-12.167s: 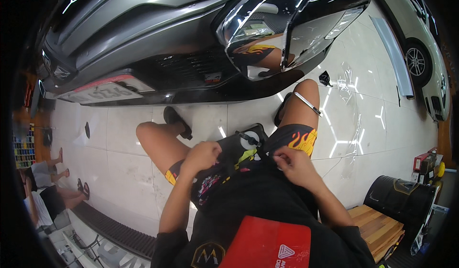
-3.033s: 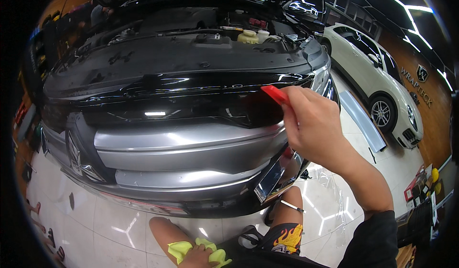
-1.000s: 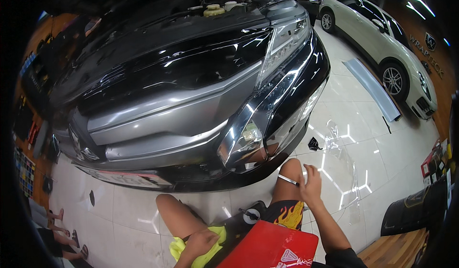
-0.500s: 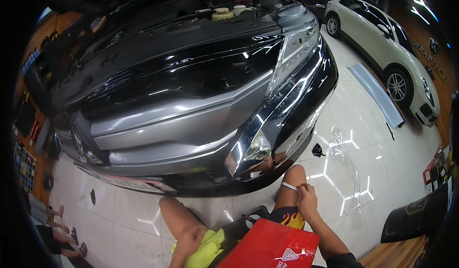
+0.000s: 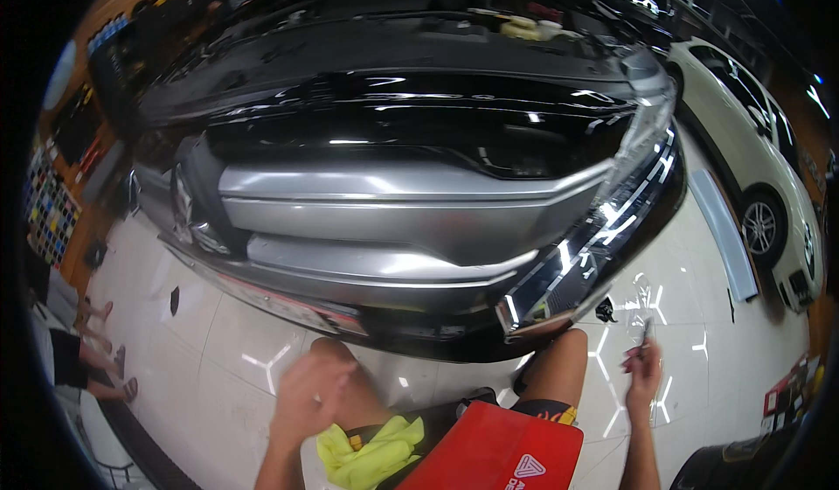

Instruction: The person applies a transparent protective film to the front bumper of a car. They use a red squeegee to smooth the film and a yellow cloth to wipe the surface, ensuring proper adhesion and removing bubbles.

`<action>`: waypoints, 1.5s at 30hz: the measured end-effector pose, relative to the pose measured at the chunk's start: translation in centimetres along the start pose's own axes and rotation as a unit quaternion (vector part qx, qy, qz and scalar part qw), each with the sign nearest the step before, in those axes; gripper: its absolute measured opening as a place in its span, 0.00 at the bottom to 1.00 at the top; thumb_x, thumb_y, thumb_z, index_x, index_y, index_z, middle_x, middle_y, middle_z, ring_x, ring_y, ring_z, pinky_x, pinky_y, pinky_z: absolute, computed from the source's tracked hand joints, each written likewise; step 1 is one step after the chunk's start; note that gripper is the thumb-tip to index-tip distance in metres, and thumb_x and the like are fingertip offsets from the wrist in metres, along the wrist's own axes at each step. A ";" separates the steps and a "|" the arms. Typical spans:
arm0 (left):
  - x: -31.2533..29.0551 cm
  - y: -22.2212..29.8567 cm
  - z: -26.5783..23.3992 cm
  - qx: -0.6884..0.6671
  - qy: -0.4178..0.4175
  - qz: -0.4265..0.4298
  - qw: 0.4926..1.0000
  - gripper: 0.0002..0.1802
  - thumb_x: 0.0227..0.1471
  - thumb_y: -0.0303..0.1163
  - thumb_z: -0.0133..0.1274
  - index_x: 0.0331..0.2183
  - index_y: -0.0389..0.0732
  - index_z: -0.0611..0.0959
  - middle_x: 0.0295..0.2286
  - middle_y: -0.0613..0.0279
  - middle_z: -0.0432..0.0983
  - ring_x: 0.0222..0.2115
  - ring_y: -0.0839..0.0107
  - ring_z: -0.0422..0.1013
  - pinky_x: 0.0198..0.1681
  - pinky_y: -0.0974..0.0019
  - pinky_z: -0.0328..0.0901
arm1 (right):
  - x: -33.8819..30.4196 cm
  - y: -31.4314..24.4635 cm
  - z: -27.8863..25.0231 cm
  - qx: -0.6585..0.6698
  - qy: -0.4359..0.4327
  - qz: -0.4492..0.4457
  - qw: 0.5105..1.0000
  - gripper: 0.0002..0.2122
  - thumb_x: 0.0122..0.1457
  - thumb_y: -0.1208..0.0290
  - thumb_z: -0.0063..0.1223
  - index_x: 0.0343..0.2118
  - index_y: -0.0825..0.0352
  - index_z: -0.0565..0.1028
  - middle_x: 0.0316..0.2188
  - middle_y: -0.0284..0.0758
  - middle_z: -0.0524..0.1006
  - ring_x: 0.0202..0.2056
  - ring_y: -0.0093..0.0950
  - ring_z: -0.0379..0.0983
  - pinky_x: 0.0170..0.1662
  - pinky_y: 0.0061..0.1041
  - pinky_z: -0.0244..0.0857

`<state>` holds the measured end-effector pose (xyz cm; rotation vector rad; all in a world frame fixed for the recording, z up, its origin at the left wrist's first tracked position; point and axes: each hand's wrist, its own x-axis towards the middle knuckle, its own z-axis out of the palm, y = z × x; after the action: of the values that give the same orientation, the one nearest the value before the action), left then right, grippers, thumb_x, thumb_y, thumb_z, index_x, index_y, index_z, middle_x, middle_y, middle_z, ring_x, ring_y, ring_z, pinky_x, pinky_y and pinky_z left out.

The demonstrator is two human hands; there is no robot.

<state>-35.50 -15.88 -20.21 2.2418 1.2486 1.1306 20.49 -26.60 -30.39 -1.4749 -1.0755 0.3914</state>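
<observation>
In front of me is the nose of a black car (image 5: 489, 145) with a grey grille trim (image 5: 393, 215). My right hand (image 5: 645, 375) is raised beyond my right knee, out over the floor, closed on a slim pen-like tool (image 5: 646, 331) that points upward; motion blurs its tip. My left hand (image 5: 316, 387) hangs above my left thigh, its fingers smeared by motion. Just below it a yellow-green cloth (image 5: 371, 455) lies on my lap, beside a red flat pouch (image 5: 498, 451). Neither hand touches the car.
A lower headlight (image 5: 546, 302) sits at the bumper's right corner. Clear film (image 5: 641, 302) and a black scrap (image 5: 605, 310) lie on the tiled floor. A grey-blue roll (image 5: 724, 232) lies beside a pale car (image 5: 743, 114). Another person's legs (image 5: 92, 359) show at the left.
My view has turned left. My left hand has lifted off the cloth and moved forward. My right hand has left my right knee and swung outward with the slim tool, now pointing up.
</observation>
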 end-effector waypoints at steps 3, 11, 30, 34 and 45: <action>6.5 0.9 -3.3 0.056 0.151 0.148 0.976 0.14 0.47 0.18 0.58 0.39 0.35 0.88 0.35 0.53 0.83 0.33 0.59 0.76 0.37 0.62 0.69 | 5.8 -9.7 2.4 -0.014 -0.052 -0.122 0.991 0.22 0.70 0.78 0.47 0.66 0.72 0.67 0.40 0.36 0.78 0.36 0.21 0.72 0.39 0.22 0.68; 26.2 2.4 -6.5 0.219 0.266 0.321 0.882 0.15 0.53 0.28 0.66 0.43 0.37 0.86 0.42 0.56 0.82 0.46 0.60 0.76 0.53 0.62 0.67 | 15.1 -24.6 14.4 -0.161 -0.127 -0.388 0.899 0.20 0.70 0.84 0.42 0.64 0.75 0.70 0.37 0.36 0.78 0.34 0.21 0.72 0.39 0.21 0.67; 30.7 -1.0 -6.4 0.133 0.224 0.464 0.847 0.19 0.41 0.27 0.75 0.39 0.37 0.88 0.36 0.58 0.81 0.39 0.65 0.78 0.44 0.66 0.71 | 19.4 -31.2 21.6 -0.394 -0.070 -0.622 0.673 0.16 0.60 0.87 0.59 0.52 0.75 0.80 0.43 0.49 0.81 0.44 0.37 0.81 0.47 0.30 0.75; 31.0 -0.9 -6.3 0.135 0.222 0.473 0.842 0.18 0.42 0.27 0.74 0.38 0.38 0.88 0.35 0.59 0.82 0.39 0.66 0.78 0.44 0.67 0.71 | 19.3 -31.2 22.3 -0.408 -0.073 -0.620 0.666 0.16 0.60 0.88 0.59 0.51 0.75 0.80 0.42 0.49 0.81 0.43 0.38 0.81 0.46 0.31 0.74; 31.1 -1.4 -6.2 0.135 0.228 0.485 0.833 0.14 0.45 0.27 0.73 0.37 0.39 0.89 0.34 0.59 0.83 0.37 0.68 0.79 0.42 0.69 0.72 | 18.6 -31.6 23.4 -0.395 -0.093 -0.600 0.690 0.17 0.58 0.90 0.60 0.51 0.75 0.81 0.42 0.48 0.80 0.42 0.38 0.80 0.45 0.31 0.73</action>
<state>-31.84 10.05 -2.31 3.0432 0.2854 2.0237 -0.11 -2.26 -0.85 -1.0517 -2.2757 -1.0107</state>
